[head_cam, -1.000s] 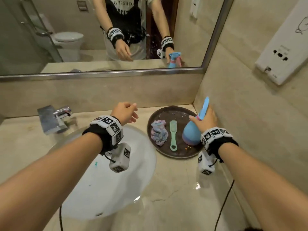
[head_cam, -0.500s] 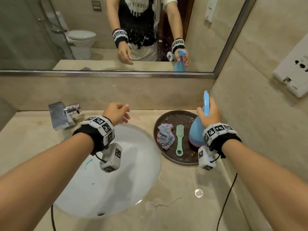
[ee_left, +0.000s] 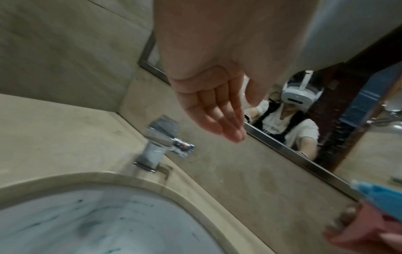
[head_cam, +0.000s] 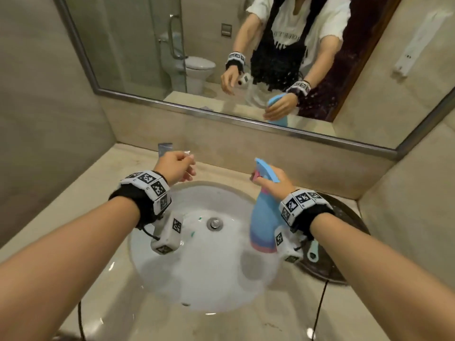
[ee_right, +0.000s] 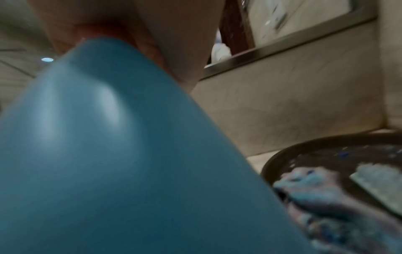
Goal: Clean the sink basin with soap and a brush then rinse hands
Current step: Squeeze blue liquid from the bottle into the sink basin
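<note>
My right hand (head_cam: 275,183) grips the neck of a blue spray bottle (head_cam: 262,217) with a pink trigger, holding it over the right side of the white sink basin (head_cam: 197,267). The bottle (ee_right: 108,146) fills the right wrist view. Small green marks dot the basin near the drain (head_cam: 215,223). My left hand (head_cam: 176,168) hovers empty above the basin's far rim, near the chrome faucet (ee_left: 158,146); its fingers (ee_left: 224,116) are straight and relaxed. A green brush (head_cam: 313,252) lies on the dark round tray (head_cam: 344,217), mostly hidden by my right wrist.
A crumpled cloth (ee_right: 322,194) lies on the tray beside the brush. The marble counter (head_cam: 246,323) surrounds the basin, with walls close on the left and right. A mirror (head_cam: 221,57) runs along the back. Black cables hang over the counter's front edge.
My right hand has lifted the spray bottle off the tray and carried it left over the basin. The left hand moved forward toward the faucet. The head view shifted left.
</note>
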`<state>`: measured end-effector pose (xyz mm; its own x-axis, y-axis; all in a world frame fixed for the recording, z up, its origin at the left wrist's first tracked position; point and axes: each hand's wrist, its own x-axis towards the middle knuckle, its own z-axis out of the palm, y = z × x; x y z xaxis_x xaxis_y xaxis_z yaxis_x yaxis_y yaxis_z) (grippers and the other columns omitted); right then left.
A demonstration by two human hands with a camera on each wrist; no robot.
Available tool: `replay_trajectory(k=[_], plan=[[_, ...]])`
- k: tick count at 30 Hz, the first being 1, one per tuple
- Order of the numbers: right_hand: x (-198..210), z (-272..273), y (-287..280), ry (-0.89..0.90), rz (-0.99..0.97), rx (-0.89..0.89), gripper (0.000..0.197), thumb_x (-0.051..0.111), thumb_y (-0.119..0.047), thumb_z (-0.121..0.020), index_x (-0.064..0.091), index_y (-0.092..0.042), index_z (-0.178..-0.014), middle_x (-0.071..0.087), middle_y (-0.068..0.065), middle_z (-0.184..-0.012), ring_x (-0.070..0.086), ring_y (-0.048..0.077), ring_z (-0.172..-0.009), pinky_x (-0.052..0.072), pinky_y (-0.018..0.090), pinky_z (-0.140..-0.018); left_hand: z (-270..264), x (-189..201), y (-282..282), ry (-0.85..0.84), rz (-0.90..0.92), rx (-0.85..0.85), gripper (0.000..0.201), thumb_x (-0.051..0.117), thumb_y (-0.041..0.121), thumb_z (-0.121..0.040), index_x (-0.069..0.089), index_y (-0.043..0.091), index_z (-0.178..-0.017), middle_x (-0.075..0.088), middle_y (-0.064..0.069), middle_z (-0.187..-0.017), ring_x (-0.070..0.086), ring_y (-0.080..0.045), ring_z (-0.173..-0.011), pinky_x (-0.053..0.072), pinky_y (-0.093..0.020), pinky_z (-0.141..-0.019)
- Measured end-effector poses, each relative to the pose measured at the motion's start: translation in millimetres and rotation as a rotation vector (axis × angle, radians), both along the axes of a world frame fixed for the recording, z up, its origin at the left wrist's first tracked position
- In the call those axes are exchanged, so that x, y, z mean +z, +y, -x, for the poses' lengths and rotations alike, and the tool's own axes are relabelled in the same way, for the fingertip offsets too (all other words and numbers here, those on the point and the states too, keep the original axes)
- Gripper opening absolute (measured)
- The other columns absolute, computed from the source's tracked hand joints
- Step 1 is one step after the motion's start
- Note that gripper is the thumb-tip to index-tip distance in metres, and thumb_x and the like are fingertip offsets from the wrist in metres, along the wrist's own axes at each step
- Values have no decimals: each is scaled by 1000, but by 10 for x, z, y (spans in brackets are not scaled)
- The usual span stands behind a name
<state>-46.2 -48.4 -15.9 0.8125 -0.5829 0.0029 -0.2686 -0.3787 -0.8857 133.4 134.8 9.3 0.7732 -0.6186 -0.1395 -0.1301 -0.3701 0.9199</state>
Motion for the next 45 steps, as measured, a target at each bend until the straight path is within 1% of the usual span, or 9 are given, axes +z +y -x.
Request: replay_trajectory(k=[5,9,15,18,21,24,28,33,45], plan=[[-330,-519,470,118,-35,169,9,55,3,-82,60,-4,-84,58,-7,-73,51,-11,-53,37,10,-57,-288,-287,621,42,-52,144,26,46,14,-96,57,13,-73,60,-9,-66,54,-18,-51,42,-23,-51],[-535,-820,754,218,-104,252,6,58,-1,-84,62,-4,-87,62,-4,-80,55,-1,-68,42,9,-62,-522,-591,1015,30,-156,235,22,50,15,-94,61,9,-77,62,-8,-67,58,-10,-47,47,-21,-51],[-912,-1144,929,380,-171,194,15,62,-6,-80,61,-16,-69,66,0,-78,59,17,-77,48,35,-77,-812,-1015,1321,-148,-438,196,32,54,25,-93,57,8,-120,58,-11,-121,54,-27,-112,40,-30,-92],[-1043,-1264,1003,449,-209,147,11,64,-9,-80,62,-16,-72,67,-2,-71,60,18,-73,45,31,-72,-937,-1166,1376,-115,-471,160,36,52,26,-94,53,10,-126,52,-13,-131,49,-27,-120,38,-31,-97],[-1133,-1383,1052,460,-254,86,5,64,-7,-80,65,-9,-84,69,17,-98,65,27,-98,49,34,-86,-1072,-1277,1374,-124,-434,136,38,49,25,-95,51,12,-130,48,-10,-137,45,-25,-125,35,-31,-101],[-1222,-1505,1032,466,-266,14,5,62,-5,-80,64,-9,-80,68,20,-97,65,29,-98,49,36,-89,-1241,-1399,1329,-271,-646,32,50,44,33,-96,32,21,-144,19,-8,-155,12,-26,-143,14,-47,-113],[-1317,-1615,994,467,-302,-53,7,64,-3,-78,64,-10,-76,67,12,-88,64,24,-87,50,40,-94,-1412,-1527,1241,-192,-909,-71,70,35,55,-93,-3,34,-149,-18,-4,-156,-20,-32,-141,2,-67,-107],[-1436,-1719,981,455,-350,-84,4,63,0,-79,65,-3,-81,66,15,-86,63,21,-79,52,30,-82,-1455,-1695,1123,-57,-980,-155,96,35,75,-80,-20,31,-146,-35,-10,-149,-28,-43,-135,3,-67,-108],[-1736,-1887,767,527,-308,-161,9,56,-6,-79,65,-6,-76,66,7,-70,62,23,-73,52,37,-84,-1419,-1768,1051,-122,-1040,-127,96,33,74,-82,-21,28,-146,-32,-14,-150,-24,-46,-136,-6,-62,-108]])
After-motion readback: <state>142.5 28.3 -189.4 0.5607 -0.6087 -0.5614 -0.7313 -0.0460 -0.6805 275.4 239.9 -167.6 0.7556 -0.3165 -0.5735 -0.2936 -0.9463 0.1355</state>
